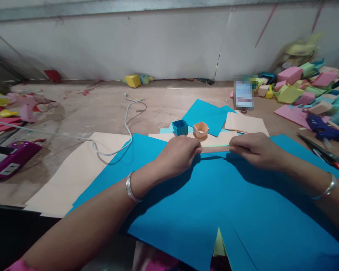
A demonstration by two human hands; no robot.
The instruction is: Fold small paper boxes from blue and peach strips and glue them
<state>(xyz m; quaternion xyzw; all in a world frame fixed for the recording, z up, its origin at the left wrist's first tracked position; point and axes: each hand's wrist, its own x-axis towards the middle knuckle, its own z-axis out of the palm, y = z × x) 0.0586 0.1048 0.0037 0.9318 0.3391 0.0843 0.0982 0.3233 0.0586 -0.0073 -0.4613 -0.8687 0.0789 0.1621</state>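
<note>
A narrow peach paper strip (214, 148) with a pale green upper edge is stretched level between my two hands. My left hand (180, 153) pinches its left end, and my right hand (254, 149) grips the right end; the fingertips are partly hidden. Beneath them lie large blue paper sheets (180, 203), on which the hands cast shadows. Just beyond the strip stand a small blue paper box (180, 127) and a small peach paper box (200, 130), side by side with open tops.
Scissors (319, 148) and a blue glue gun (327, 130) lie at the right, near a heap of coloured paper boxes (305, 84). At left are a purple device (15, 160), a pink glue gun (25, 105) and a white cable (127, 116) crossing peach sheets (70, 173).
</note>
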